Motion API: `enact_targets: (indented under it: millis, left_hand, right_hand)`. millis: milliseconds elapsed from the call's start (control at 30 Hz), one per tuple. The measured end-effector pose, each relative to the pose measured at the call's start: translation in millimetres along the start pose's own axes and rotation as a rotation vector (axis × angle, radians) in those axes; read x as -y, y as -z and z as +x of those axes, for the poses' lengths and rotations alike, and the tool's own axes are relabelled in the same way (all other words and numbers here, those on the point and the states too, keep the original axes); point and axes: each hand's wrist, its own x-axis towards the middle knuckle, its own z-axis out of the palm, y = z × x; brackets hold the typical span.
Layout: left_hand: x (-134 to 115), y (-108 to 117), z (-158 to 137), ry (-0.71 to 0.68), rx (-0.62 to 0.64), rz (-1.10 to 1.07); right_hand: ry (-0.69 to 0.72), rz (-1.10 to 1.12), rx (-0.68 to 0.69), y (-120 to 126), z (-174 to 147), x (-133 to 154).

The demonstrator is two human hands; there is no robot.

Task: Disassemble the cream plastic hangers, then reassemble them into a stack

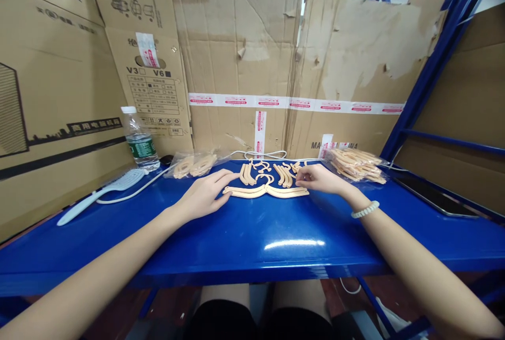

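Observation:
My left hand (205,192) rests at the left end of a row of long curved light-wood strips (246,191), thumb and fingers apart around that end. My right hand (319,178) is closed, fingertips pressed together near the strips' right end; whatever sits in the pinch is hidden. Behind the row lie a left bundle of short curved strips (248,174) and a right bundle of similar strips (284,176). Between them is a hook-shaped wooden piece (265,177). Smaller wooden pieces (258,164) lie farther back.
Bags of wooden parts stand at left (195,165) and right (357,165) on the blue table (252,235). A water bottle (141,142), a pale blue hairbrush (106,190), a white cable (136,192) and a phone (434,195) lie around. Cardboard panels (240,56) wall the back.

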Motion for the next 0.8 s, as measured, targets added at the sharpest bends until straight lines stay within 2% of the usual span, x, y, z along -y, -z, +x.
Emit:
enact_targets:
  millis: [200,367,467,600,800]
  left_hand:
    - [0,10,6,-0.011,-0.032,-0.088]
    - [10,9,27,-0.066,0.096,-0.127]
    - [19,-2,45,-0.113,0.198,-0.11]
    - [35,-23,63,-0.113,0.243,-0.097]
    - [52,-37,60,-0.079,0.248,-0.077]
  right_hand:
    - [0.005,-0.091,0.017,9,14,3]
    - [0.006,-0.215,0.072,10,51,10]
    - [-0.009,-0.3,0.108,1,84,18]
    - [-0.025,-0.395,0.147,-16,128,28]
    - [0.019,-0.425,0.187,-43,169,26]
